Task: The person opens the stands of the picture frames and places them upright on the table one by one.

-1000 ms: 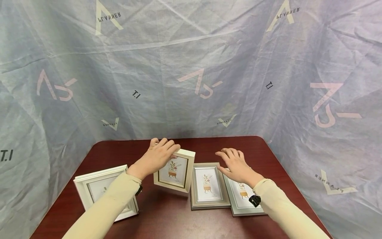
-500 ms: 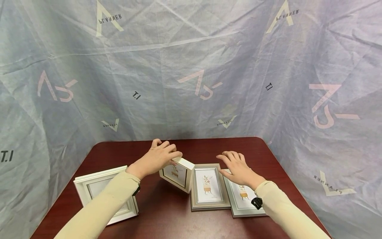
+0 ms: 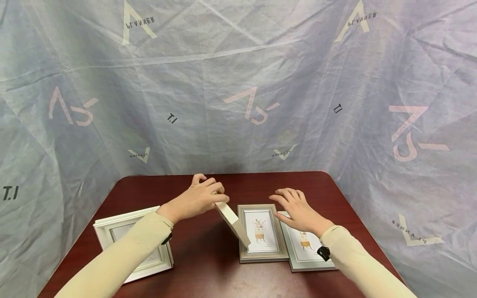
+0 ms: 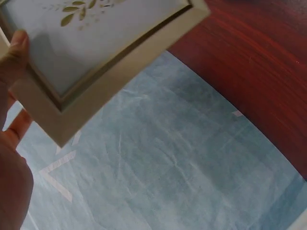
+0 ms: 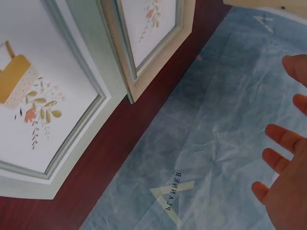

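Observation:
My left hand [image 3: 196, 199] grips a cream picture frame [image 3: 234, 227] by its upper edge. Seen from the head, the frame is tilted nearly edge-on, and its lower corner overlaps the beige picture frame [image 3: 244, 253] lying to its right. The left wrist view shows the thumb [image 4: 17, 55] on the front of the held frame [image 4: 117, 79], whose dark gold inner border surrounds a leafy print. My right hand [image 3: 298, 211] hovers over the pale green picture frame [image 3: 299, 265], fingers loosely bent and holding nothing; the hand and forearm hide part of that frame.
At the left of the dark red table [image 3: 201, 273], a white picture frame [image 3: 106, 229] stands propped up, partly hidden by my left sleeve [image 3: 123, 252]. The beige and pale green frames lie side by side. A grey printed cloth [image 3: 208, 136] hangs behind and around the table.
My left hand has turned the cream picture frame from facing me to nearly edge-on, its lower corner swinging right over the beige frame. My right hand has hardly moved.

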Available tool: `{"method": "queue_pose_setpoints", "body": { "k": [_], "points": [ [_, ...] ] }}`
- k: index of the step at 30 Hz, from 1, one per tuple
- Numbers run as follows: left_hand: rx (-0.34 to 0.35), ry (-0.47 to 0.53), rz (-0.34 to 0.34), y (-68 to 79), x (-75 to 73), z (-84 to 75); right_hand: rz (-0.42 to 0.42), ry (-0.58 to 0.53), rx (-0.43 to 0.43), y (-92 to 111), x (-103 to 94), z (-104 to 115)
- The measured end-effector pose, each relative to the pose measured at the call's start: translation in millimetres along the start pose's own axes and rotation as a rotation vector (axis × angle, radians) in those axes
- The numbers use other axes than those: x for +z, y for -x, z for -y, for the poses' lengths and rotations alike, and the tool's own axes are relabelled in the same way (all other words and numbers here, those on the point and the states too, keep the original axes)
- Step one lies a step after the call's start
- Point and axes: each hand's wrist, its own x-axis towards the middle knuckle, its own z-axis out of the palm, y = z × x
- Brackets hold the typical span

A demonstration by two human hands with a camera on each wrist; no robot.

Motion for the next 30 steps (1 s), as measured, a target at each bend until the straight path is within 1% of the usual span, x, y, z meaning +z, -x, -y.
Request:
{"method": "queue_pose_setpoints", "body": {
  "k": [6, 9, 20, 27, 30],
  "points": [
    [0.055, -0.013, -0.083, -1.3, 0.1, 0.1, -0.008, 0.009, -0.057, 2.5, -2.6, -1.1],
    [0.07, -0.009, -0.108, -1.8, 0.7, -0.1, -0.01, 0.005, -0.071, 2.8, -3.4, -1.1],
    [0.092, 0.013, -0.161, -2.8, 2.0, -4.3, 0.007, 0.009, -0.132, -2.3, 4.3, 2.7],
    [0.101, 0.041, -0.18, -7.0, 1.2, -10.0, 0.055, -0.002, -0.17, -10.8, 10.9, 10.8],
    [0.104, 0.04, -0.195, -8.0, 1.7, -11.8, 0.06, 0.002, -0.198, -15.4, 14.4, 15.3]
  ]
}}
